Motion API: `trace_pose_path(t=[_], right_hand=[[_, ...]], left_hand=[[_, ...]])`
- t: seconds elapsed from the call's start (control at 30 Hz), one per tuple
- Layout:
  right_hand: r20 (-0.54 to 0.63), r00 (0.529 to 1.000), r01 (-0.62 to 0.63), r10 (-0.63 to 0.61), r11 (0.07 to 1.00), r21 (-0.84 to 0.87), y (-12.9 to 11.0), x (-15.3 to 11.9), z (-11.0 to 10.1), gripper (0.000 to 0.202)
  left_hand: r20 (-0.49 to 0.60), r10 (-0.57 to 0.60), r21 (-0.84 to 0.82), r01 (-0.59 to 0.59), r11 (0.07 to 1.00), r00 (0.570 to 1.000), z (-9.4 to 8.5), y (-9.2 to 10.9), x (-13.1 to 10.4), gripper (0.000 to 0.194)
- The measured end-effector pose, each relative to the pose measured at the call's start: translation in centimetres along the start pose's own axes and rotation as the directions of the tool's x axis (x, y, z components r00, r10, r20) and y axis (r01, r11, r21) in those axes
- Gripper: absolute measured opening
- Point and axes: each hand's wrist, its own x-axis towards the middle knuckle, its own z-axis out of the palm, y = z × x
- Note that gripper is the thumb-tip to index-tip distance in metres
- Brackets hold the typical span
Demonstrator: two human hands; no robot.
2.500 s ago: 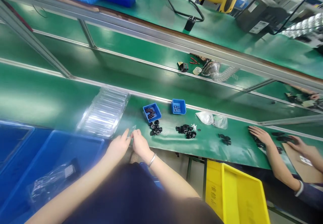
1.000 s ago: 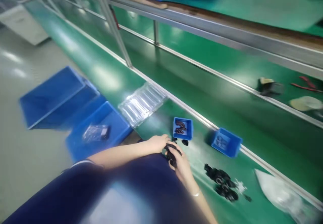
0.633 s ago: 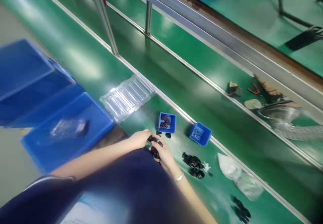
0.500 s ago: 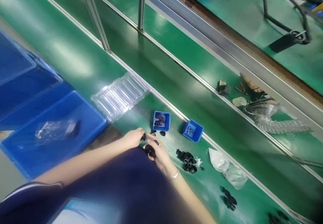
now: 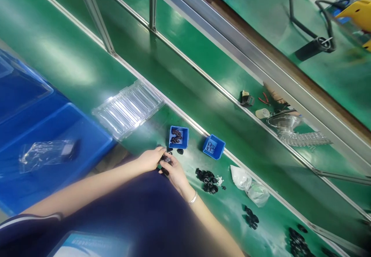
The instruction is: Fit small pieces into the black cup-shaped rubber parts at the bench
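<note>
My left hand (image 5: 152, 159) and my right hand (image 5: 176, 172) meet at the table's near edge, fingers bent around small black parts (image 5: 165, 159). Both hands are closed on these parts, whose exact shape is partly hidden by the fingers. Just beyond them is a small blue bin (image 5: 179, 137) holding dark brown pieces, with a few black pieces beside it. A second small blue bin (image 5: 214, 147) with ring-like pieces stands to its right. A pile of black parts (image 5: 206, 180) lies right of my right hand, next to small white pieces (image 5: 220, 181).
A clear ribbed tray (image 5: 129, 109) lies at the left on the green table (image 5: 69, 63). Large blue crates (image 5: 58, 145) hold a plastic-wrapped item. Plastic bags (image 5: 251, 185) and more black piles (image 5: 251, 217) are at the right. A metal rail runs across; another person's hand (image 5: 275, 94) shows beyond.
The view has shifted, so most things appear further left. My hands have come closer together around the black parts. A yellow object now shows more fully at the upper right.
</note>
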Motion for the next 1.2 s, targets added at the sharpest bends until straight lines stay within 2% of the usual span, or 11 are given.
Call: trace_pose_path(t=[0.17, 0.27, 0.4, 0.47, 0.53, 0.6, 0.63, 0.7, 0.77, 1.03, 1.2], right_hand=[[0.023, 0.999, 0.024, -0.024, 0.999, -0.026, 0.4, 0.0, -1.0, 0.057], [0.011, 1.000, -0.021, 0.021, 0.998, 0.067, 0.2, 0.0, -0.9, 0.051], [0.026, 0.999, 0.015, -0.020, 0.985, 0.171, 0.5, -0.2, -0.7, 0.055], [0.087, 0.996, 0.017, -0.025, 0.995, 0.095, 1.1, -0.4, -1.4, 0.055], [0.091, 0.993, 0.091, -0.081, 0.989, -0.117, 1.9, -0.3, -3.0, 0.047], [-0.025, 0.970, 0.207, -0.242, 0.873, -0.441, 2.6, 0.3, -5.3, 0.040], [-0.101, 0.931, 0.227, -0.351, 0.771, -0.595, 2.9, 0.9, -6.5, 0.039], [-0.194, 0.853, 0.193, -0.484, 0.639, -0.745, 3.6, 2.4, -8.7, 0.039], [-0.193, 0.818, 0.181, -0.541, 0.562, -0.807, 4.5, 4.1, -10.0, 0.046], [0.022, 0.777, 0.196, -0.629, 0.209, -0.958, 8.9, 7.6, -8.3, 0.059], [0.088, 0.778, 0.171, -0.622, 0.075, -0.982, 9.6, 9.9, -8.0, 0.045]], left_hand=[[0.014, -0.010, -0.007, 0.010, 1.000, 1.000, 0.2, 0.2, 0.4, 0.059], [0.027, -0.008, -0.003, 0.008, 1.000, 1.000, 0.4, 0.3, 0.6, 0.062], [0.046, 0.004, 0.006, -0.004, 1.000, 0.999, 0.5, 0.2, 0.8, 0.070], [0.046, -0.004, 0.016, 0.004, 1.000, 0.999, 0.5, 0.3, 0.9, 0.071], [0.035, -0.023, 0.030, 0.022, 0.999, 0.999, 0.4, 0.3, 0.8, 0.071], [0.015, -0.051, 0.047, 0.050, 0.998, 0.999, 0.2, 0.2, 0.6, 0.071], [0.003, -0.068, 0.055, 0.068, 0.996, 0.998, 0.1, 0.1, 0.5, 0.071], [-0.021, -0.104, 0.071, 0.106, 0.992, 0.994, 0.0, -0.1, 0.3, 0.069], [-0.038, -0.134, 0.083, 0.136, 0.987, 0.990, -0.1, -0.4, 0.0, 0.066], [-0.057, -0.191, 0.105, 0.196, 0.975, 0.980, -0.2, -1.2, -0.6, 0.062], [-0.035, -0.182, 0.112, 0.185, 0.976, 0.983, -0.3, -1.5, -0.4, 0.061]])
